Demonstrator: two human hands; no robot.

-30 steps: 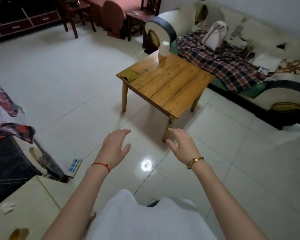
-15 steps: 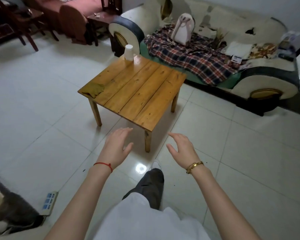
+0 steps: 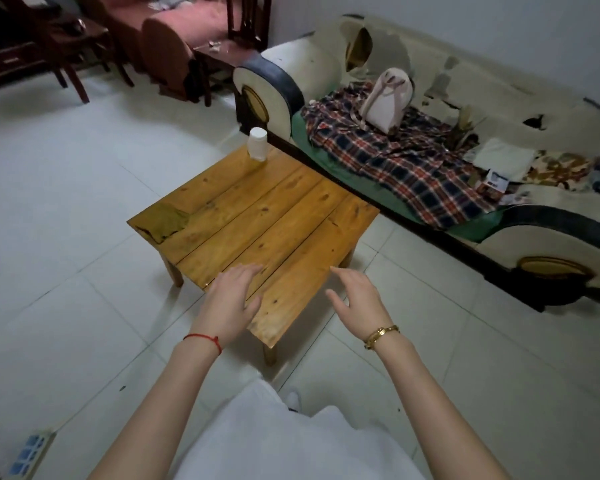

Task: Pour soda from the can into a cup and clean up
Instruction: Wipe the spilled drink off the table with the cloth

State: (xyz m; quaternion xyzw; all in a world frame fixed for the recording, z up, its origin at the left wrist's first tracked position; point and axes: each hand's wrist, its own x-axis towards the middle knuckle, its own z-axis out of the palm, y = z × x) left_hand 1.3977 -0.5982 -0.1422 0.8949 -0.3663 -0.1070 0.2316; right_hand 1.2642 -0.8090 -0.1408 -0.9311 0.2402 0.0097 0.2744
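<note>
While left hand (image 3: pixel 231 303) and right hand (image 3: pixel 357 297) hover with fingers loosely spread, holding nothing: cup (image 3: pixel 257 144) upright at table (image 3: pixel 291 237) far corner, well beyond fingertips. Likely light paper, crushable; best pinched gently mid-wall. No can visible.

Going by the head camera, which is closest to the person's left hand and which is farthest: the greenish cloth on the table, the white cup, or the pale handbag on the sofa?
From the left hand:
1. Greenish cloth, flat on the wooden table's left corner.
2. White cup, upside down on the table's far corner.
3. Pale handbag, upright on the plaid blanket on the sofa, beyond the table.
</note>
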